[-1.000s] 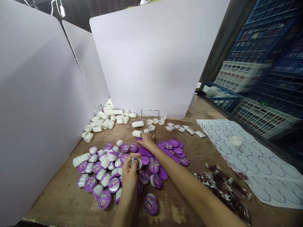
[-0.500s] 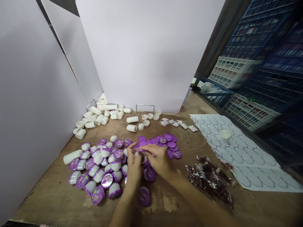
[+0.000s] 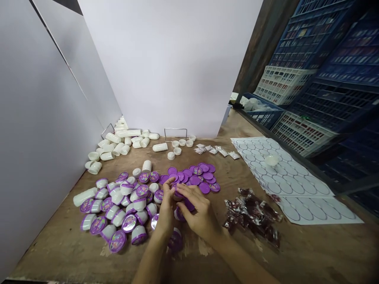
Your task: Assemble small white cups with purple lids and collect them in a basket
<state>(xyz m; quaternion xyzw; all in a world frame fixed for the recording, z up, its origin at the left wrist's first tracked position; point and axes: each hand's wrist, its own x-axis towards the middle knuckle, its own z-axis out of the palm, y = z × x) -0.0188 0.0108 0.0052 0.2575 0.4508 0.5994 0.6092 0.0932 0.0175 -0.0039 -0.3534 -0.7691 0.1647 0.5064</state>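
Between my hands, low over the middle of the table, is a small cup with a purple lid (image 3: 178, 192); fingers hide most of the cup. My left hand (image 3: 166, 209) curls around its left side. My right hand (image 3: 197, 208) lies over the lid from the right, fingertips bent onto its top. Beyond the hands, flat purple lids (image 3: 194, 180) lie in an overlapping spread, a few with printed pictures. To the left is a heap of white cups with purple lids (image 3: 117, 216), lying at many angles. Another purple-lidded cup (image 3: 175, 240) sits close below my wrists.
Stacked and loose white cups (image 3: 107, 148) fill the back left. A short white stack (image 3: 147, 166) stands behind the heap. Small clear packets (image 3: 218, 150) lie at the back; dark red packets (image 3: 251, 215) and circle-printed sheets (image 3: 275, 169) are right. Crates (image 3: 302, 130) stand beyond the table.
The purple lid, earlier tilted above the white cup, is now down between both hands, with my right fingers over it. One short white stack now stands farther left. The view has shifted slightly.
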